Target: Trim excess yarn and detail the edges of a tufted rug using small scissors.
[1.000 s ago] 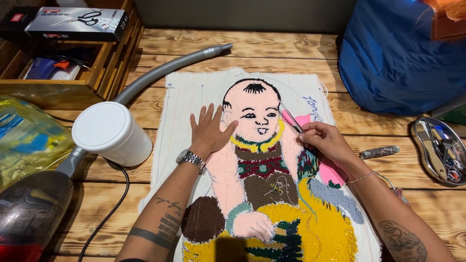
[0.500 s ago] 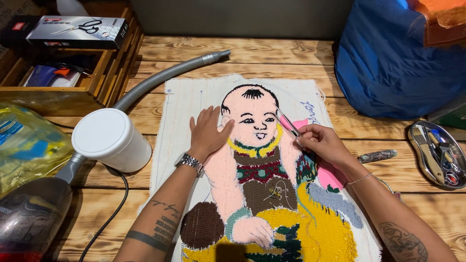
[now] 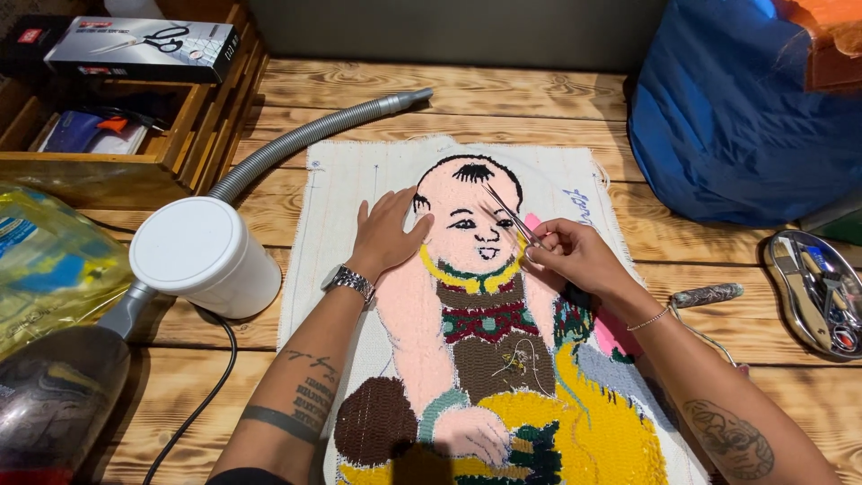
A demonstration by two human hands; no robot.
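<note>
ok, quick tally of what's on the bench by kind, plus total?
Hands: 2 (left hand, right hand)
Tweezers: 1
Tufted rug: 1
White canister: 1
Grey hose: 1
Metal tray: 1
Blue bag: 1
Total: 8

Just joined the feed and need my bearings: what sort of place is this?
Probably a craft workbench for rug or needlework. A half-finished yarn picture lies on a plank table; the right hand holds tweezers over it, the left hand presses it flat, and a metal tool tray sits nearby.
</note>
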